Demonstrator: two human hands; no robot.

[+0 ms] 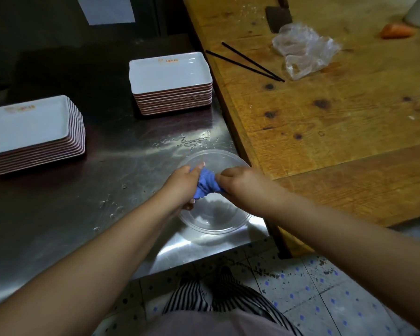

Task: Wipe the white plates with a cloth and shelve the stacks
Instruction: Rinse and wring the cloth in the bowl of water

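1. Right now both hands are busy with the blue cloth point(205, 184): the left hand point(183, 183) and the right hand point(238, 181) each grip one end, bunching it between them over a clear plastic bowl point(214, 226) that sits near the front edge of the steel counter point(58, 214). It looks like wringing, though I cannot see any water falling.

2. As for progress, I judge the job to be at its start or between plates. No plate is in hand, and none is on a shelf that I can see; no shelf shows at all. Whether any plate has been wiped I cannot tell.

3. Two stacks of white plates wait on the counter, well apart from the bowl: the near stack point(27, 132) at the left and the far stack point(170, 81) beside the wooden table point(325, 117). Each holds roughly ten plates; the rims are too tight to count exactly.

4. Other things, counted: one cloth, one bowl, two black chopsticks point(245, 61), one crumpled plastic bag point(303, 49), all of the last on the wooden table.
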